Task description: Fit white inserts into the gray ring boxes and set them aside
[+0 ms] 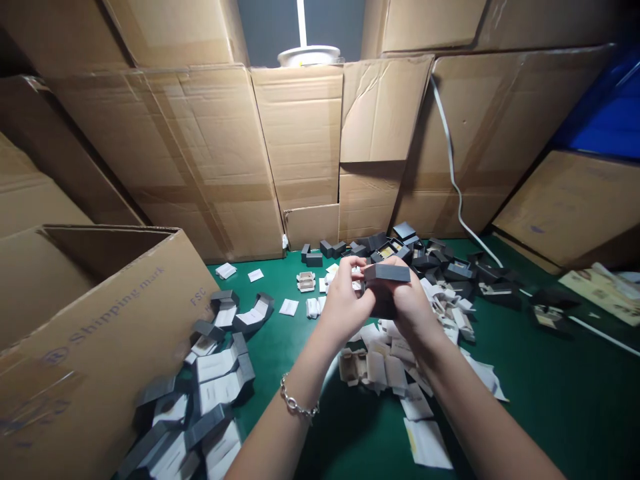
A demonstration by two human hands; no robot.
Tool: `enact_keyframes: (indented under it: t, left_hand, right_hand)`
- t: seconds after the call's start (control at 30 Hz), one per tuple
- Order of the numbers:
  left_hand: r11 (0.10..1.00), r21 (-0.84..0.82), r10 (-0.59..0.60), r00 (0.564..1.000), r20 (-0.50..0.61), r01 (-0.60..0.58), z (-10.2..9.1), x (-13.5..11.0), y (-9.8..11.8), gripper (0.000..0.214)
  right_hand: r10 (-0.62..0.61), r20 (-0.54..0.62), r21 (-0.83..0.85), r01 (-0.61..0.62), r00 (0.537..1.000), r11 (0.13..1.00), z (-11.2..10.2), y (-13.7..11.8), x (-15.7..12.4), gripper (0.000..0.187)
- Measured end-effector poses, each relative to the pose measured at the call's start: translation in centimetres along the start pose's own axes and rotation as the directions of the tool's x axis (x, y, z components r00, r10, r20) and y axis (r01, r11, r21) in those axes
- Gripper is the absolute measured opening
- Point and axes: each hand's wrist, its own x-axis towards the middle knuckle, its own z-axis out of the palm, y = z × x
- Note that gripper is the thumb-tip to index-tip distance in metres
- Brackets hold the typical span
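Note:
Between my two hands, above the green table, is a small dark grey box (pixel 387 273). My left hand (pixel 346 297) has its fingers and thumb closed on the box's left side. Around the right side wraps my right hand (pixel 413 303), its fingers mostly hidden behind the box. Below my hands lie folded white paper pieces (pixel 395 373) in a loose heap. Behind them is a pile of dark boxes (pixel 440 260), several of them opened. A small white card tray (pixel 305 281) rests left of my hands.
An open shipping carton (pixel 130 320) stands at the left, with opened dark boxes holding white inserts (pixel 220 373) beside it. Stacked cardboard boxes (pixel 200 153) wall off the back. A white cable (pixel 453 167) runs down to the green table (pixel 280 400) and across its right side.

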Motion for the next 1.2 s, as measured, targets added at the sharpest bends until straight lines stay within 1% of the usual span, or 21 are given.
enact_keyframes:
  t: [0.03,0.1,0.17,0.23,0.33,0.43,0.5,0.57,0.67,0.8,0.87,0.93,0.97,1.0,1.07,1.1,1.13,1.17,1.2]
  left_hand:
    - [0.997,-0.038,-0.068,0.997,-0.026,0.067,0.2,0.1,-0.1,0.041]
    - [0.977,-0.134,-0.169,0.986,-0.004,0.167,0.4,0.5,-0.2,0.041]
    - [0.95,-0.236,-0.196,0.979,0.061,0.205,0.4,0.8,-0.3,0.036]
    - [0.933,-0.287,-0.193,0.976,0.106,0.215,0.2,1.0,-0.4,0.031]
    - [0.948,-0.227,-0.194,0.97,0.148,0.224,-0.1,1.1,-0.6,0.03]
    - [0.976,-0.129,-0.16,0.978,0.134,0.177,-0.4,1.1,-0.9,0.025]
    - [0.98,-0.122,-0.147,0.984,0.104,0.159,-0.4,1.1,-1.1,0.026]
    - [0.975,-0.151,-0.153,0.985,0.081,0.164,-0.3,1.1,-1.1,0.03]
    - [0.97,-0.178,-0.157,0.986,0.059,0.165,-0.3,1.0,-0.6,0.025]
    - [0.972,-0.18,-0.144,0.989,0.038,0.148,-0.3,0.9,-0.1,0.018]
    - [0.974,-0.181,-0.131,0.991,0.035,0.136,-0.5,0.9,-0.2,0.02]
    - [0.967,-0.207,-0.141,0.989,0.05,0.148,-0.7,0.9,-0.6,0.027]
    - [0.954,-0.242,-0.167,0.984,0.066,0.178,-0.9,1.0,-0.8,0.032]
    - [0.931,-0.288,-0.21,0.974,0.079,0.224,-1.2,1.1,-1.0,0.037]
    - [0.863,-0.393,-0.316,0.946,0.069,0.317,-2.0,1.5,-1.4,0.041]
    - [0.831,-0.437,-0.364,0.931,0.039,0.344,-2.4,1.6,-1.5,0.039]
    - [0.808,-0.47,-0.4,0.916,0.004,0.355,-3.0,1.8,-1.5,0.037]
    - [0.79,-0.498,-0.426,0.904,-0.028,0.357,-3.5,2.0,-1.4,0.033]
    - [0.777,-0.52,-0.443,0.895,-0.05,0.355,-4.0,2.1,-1.3,0.03]
  right_hand:
    - [-0.006,0.013,-0.035,0.006,1.0,0.999,0.0,0.0,0.0,0.019]
    - [-0.032,0.042,-0.081,0.035,0.999,0.996,-0.1,0.0,0.1,0.017]
    - [-0.084,0.076,-0.122,0.093,0.994,0.988,-0.1,0.0,0.2,0.017]
    - [-0.143,0.114,-0.164,0.161,0.983,0.973,0.0,0.0,0.3,0.016]
    - [-0.156,0.187,-0.257,0.202,0.97,0.945,-0.1,-0.2,0.2,0.014]
    - [-0.152,0.254,-0.36,0.24,0.955,0.901,-0.4,-0.5,0.1,0.017]
    - [-0.145,0.307,-0.374,0.26,0.94,0.89,-0.7,-0.7,0.0,0.02]
    - [-0.132,0.338,-0.346,0.253,0.932,0.903,-0.8,-0.6,0.0,0.021]
    - [-0.154,0.324,-0.297,0.255,0.933,0.92,-0.5,-0.3,0.0,0.021]
    - [-0.25,0.232,-0.256,0.307,0.94,0.917,0.2,0.1,-0.6,0.018]
    - [-0.265,0.211,-0.263,0.315,0.941,0.912,0.5,0.2,-0.8,0.016]
    - [-0.242,0.233,-0.282,0.303,0.942,0.91,0.5,0.5,-0.7,0.019]
    - [-0.219,0.249,-0.281,0.286,0.944,0.916,0.4,0.8,-0.5,0.027]
    - [-0.194,0.262,-0.267,0.265,0.945,0.927,0.2,1.2,-0.1,0.039]
    - [-0.159,0.259,-0.209,0.216,0.953,0.954,-0.3,2.5,1.0,0.062]
    - [-0.151,0.244,-0.185,0.199,0.958,0.962,-0.7,3.3,1.6,0.064]
    - [-0.147,0.205,-0.197,0.188,0.968,0.962,-1.0,4.1,2.3,0.059]
    - [-0.137,0.165,-0.264,0.178,0.977,0.948,-1.4,5.0,2.8,0.051]
    - [-0.128,0.152,-0.384,0.178,0.98,0.906,-1.7,5.9,3.2,0.043]
